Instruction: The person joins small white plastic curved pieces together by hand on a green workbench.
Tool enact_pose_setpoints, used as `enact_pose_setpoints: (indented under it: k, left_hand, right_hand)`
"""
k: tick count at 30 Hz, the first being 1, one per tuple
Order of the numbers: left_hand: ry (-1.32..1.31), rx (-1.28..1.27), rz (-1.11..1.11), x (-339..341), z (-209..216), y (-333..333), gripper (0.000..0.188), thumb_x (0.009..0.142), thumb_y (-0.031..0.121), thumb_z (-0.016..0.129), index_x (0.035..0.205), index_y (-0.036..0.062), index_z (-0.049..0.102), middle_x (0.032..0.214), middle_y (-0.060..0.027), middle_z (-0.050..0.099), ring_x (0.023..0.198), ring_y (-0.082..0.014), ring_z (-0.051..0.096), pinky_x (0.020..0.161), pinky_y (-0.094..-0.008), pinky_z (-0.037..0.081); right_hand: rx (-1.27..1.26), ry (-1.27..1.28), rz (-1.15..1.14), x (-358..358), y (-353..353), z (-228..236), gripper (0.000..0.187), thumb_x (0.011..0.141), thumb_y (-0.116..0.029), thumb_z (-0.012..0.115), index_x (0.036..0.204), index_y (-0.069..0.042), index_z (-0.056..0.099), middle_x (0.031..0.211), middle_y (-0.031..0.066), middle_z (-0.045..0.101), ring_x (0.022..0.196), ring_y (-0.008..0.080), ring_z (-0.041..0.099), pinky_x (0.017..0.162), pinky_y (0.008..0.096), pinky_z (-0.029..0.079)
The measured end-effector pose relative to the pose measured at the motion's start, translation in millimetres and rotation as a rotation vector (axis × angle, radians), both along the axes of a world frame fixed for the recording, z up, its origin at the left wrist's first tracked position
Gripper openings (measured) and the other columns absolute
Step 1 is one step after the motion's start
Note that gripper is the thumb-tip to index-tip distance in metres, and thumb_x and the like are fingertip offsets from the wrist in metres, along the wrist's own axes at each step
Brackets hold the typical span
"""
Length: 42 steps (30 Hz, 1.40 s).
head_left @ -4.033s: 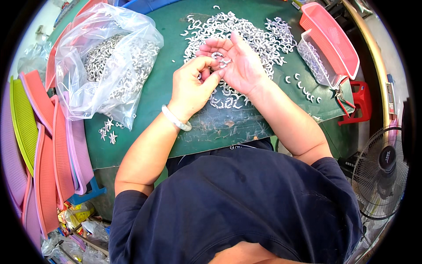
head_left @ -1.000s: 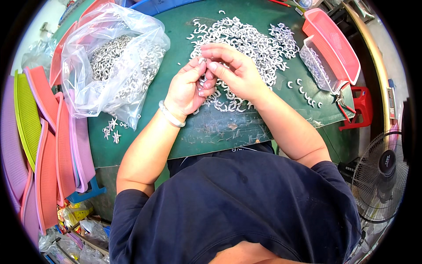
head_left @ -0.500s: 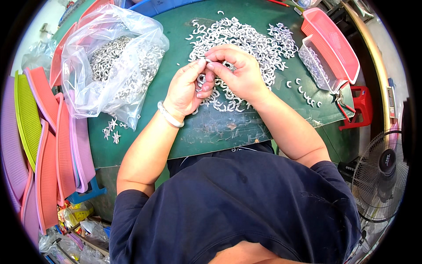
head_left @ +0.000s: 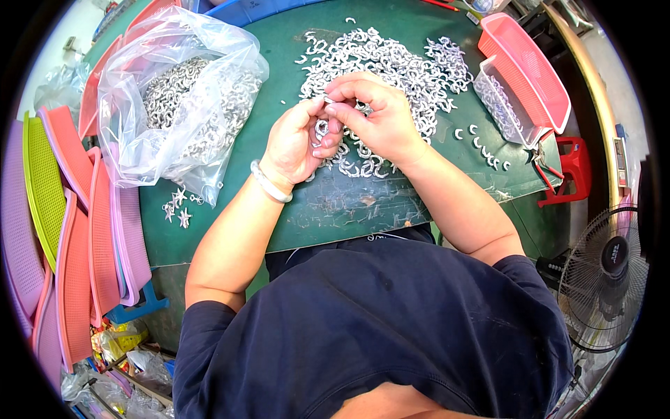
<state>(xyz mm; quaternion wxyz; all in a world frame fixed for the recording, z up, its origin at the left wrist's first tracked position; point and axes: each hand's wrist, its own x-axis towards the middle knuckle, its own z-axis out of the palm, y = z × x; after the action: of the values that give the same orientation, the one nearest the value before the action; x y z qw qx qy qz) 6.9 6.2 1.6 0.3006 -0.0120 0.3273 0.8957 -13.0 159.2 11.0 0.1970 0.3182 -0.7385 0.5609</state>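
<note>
My left hand (head_left: 295,142) and my right hand (head_left: 381,119) meet over the near left side of a heap of silvery crescent-shaped pieces (head_left: 380,56). Between both sets of fingertips is one small silvery piece (head_left: 328,100), pinched from either side; its full shape is covered by my fingers. The other fingers of my left hand are curled, with part of the heap showing beside them. To the right of the heap, several single crescents (head_left: 477,141) lie in a loose row on the green table (head_left: 335,216).
A clear plastic bag (head_left: 230,56) full of similar pieces stands at left, with small star-shaped pieces (head_left: 184,218) below it. Right are a clear tub (head_left: 499,105), a pink basket (head_left: 534,70), red-handled pliers (head_left: 544,166) and a fan (head_left: 606,279). Stacked coloured baskets (head_left: 77,258) stand far left.
My fingertips have shifted slightly around the small piece, and more of it shows now. My right hand sits a touch lower. The heap and everything else look the same.
</note>
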Motion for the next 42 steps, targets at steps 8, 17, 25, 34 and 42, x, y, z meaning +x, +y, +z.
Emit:
enact_pose_setpoints:
  k: [8,17,25,34,42]
  left_hand:
    - [0.007,-0.022,0.014,-1,-2,0,0.024,0.090,0.024,0.039,0.081,0.0036,0.050,0.068,-0.0033,0.048,0.053,-0.0099,0.041,0.040,-0.0191,0.029]
    - [0.025,-0.083,0.007,-1,0,2,0.029,0.092,0.029,0.037,0.081,0.0054,0.050,0.066,-0.0015,0.048,0.047,-0.0082,0.038,0.038,-0.0180,0.028]
    - [0.054,-0.065,0.102,-6,-1,-8,0.026,0.088,0.005,0.039,0.111,-0.0052,0.045,0.080,-0.0070,0.050,0.056,-0.0082,0.043,0.035,-0.0137,0.028]
    - [0.164,-0.193,0.055,13,49,0,0.020,0.090,0.013,0.041,0.101,-0.0016,0.049,0.067,0.0008,0.041,0.048,-0.0033,0.034,0.035,-0.0138,0.024]
    - [0.823,-0.689,0.544,26,146,-42,0.021,0.089,0.012,0.046,0.100,-0.0036,0.055,0.060,0.0041,0.039,0.048,-0.0017,0.033,0.042,-0.0143,0.023]
  right_hand:
    - [0.059,0.055,-0.050,1,-1,2,0.013,0.064,-0.001,0.066,0.072,-0.004,0.056,0.080,0.0076,0.061,0.074,0.0222,0.059,0.064,0.0292,0.048]
    - [0.086,0.091,-0.085,1,1,2,0.012,0.065,-0.003,0.065,0.072,-0.004,0.056,0.080,0.0077,0.059,0.077,0.0243,0.057,0.067,0.0321,0.047]
    - [0.253,0.118,-0.411,-20,73,46,0.009,0.074,-0.003,0.062,0.082,0.000,0.059,0.078,0.0064,0.060,0.072,0.0130,0.058,0.065,0.0249,0.046]
    - [0.799,-0.037,-0.921,-6,205,59,0.024,0.075,-0.016,0.059,0.095,-0.002,0.058,0.091,0.0138,0.061,0.082,0.0285,0.059,0.074,0.0363,0.046]
    - [0.799,-0.167,-0.159,10,119,34,0.046,0.069,-0.017,0.068,0.110,-0.004,0.052,0.104,0.0127,0.054,0.087,0.0250,0.055,0.077,0.0344,0.045]
